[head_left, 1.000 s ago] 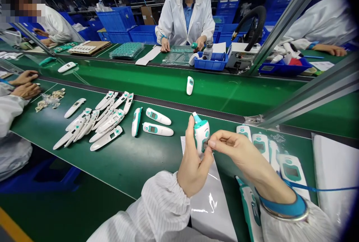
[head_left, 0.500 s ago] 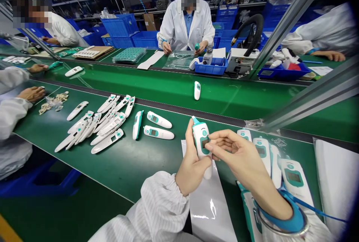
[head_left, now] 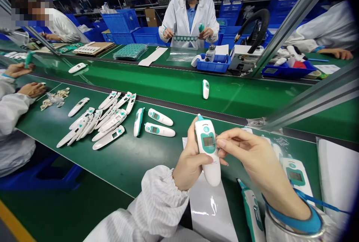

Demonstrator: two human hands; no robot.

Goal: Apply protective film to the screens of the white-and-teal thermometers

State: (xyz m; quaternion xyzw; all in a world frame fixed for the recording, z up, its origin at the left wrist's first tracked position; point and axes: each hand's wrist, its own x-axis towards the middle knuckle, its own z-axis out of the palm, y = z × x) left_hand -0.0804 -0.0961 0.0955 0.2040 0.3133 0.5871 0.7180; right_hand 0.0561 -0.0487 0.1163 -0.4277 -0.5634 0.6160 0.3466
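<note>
A white-and-teal ear thermometer (head_left: 208, 130) is held upright, tilted slightly, with its screen facing me. My left hand (head_left: 187, 165) wraps round its body, the thumb lying across the front below the screen. Beside the screen's right edge, my right hand (head_left: 254, 160) has thumb and forefinger pinched together; whatever lies between them is too small to make out. More thermometers lie under and around my right forearm, one of them a thermometer (head_left: 297, 174) with its screen up. Below my hands is a glossy white sheet (head_left: 210, 208).
Left of my hands lie several finished-looking thermometers (head_left: 159, 130) and a pile of white shell halves (head_left: 112, 120). One thermometer (head_left: 205, 89) rests on the green belt (head_left: 168, 81). Opposite, a co-worker (head_left: 190, 18) holds a teal part. A co-worker's hand (head_left: 32, 89) is at left.
My left hand has turned the thermometer's screen more toward me. My right fingers have drawn slightly right, off the screen to its edge. The co-worker opposite has lifted a strip of parts.
</note>
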